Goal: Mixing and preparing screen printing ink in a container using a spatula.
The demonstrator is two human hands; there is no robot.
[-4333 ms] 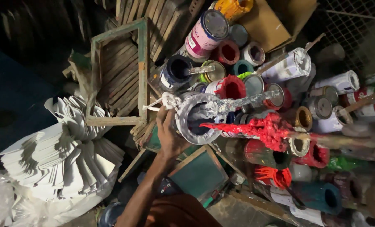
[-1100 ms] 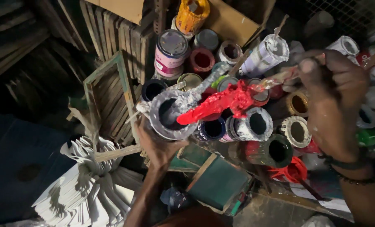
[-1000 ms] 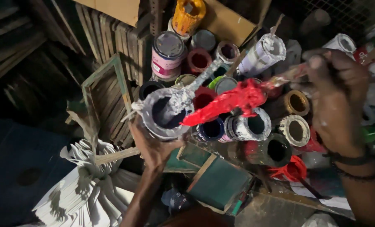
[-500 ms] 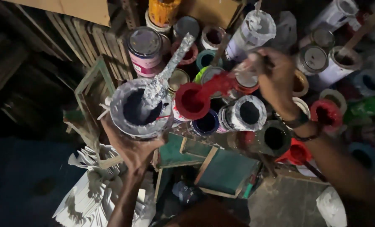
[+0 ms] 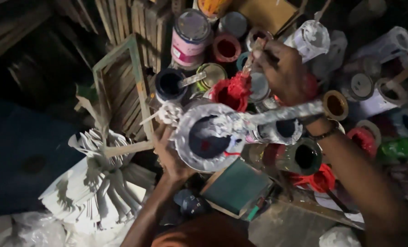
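My left hand (image 5: 169, 153) grips a round paint tin (image 5: 207, 136) from below; its rim is caked in silvery white paint and the inside is dark with a red smear. A silver-coated stir stick (image 5: 281, 113) lies across the tin's mouth, pointing right. My right hand (image 5: 284, 71) is shut on a red-clotted stick (image 5: 240, 84), whose red end rests at an open tin of red paint (image 5: 226, 93) just beyond the held tin.
Many open and lidded paint tins crowd the back and right, among them a pink-labelled can (image 5: 189, 34) and a dark tin (image 5: 170, 84). A wooden frame (image 5: 121, 91) leans at the left. White cut-out shapes (image 5: 98, 187) pile at lower left; a green board (image 5: 238, 187) lies below.
My left hand has carried the silver-rimmed tin right, toward the middle. My right hand has swung the red-clotted stick off that tin and back to the red paint tin.
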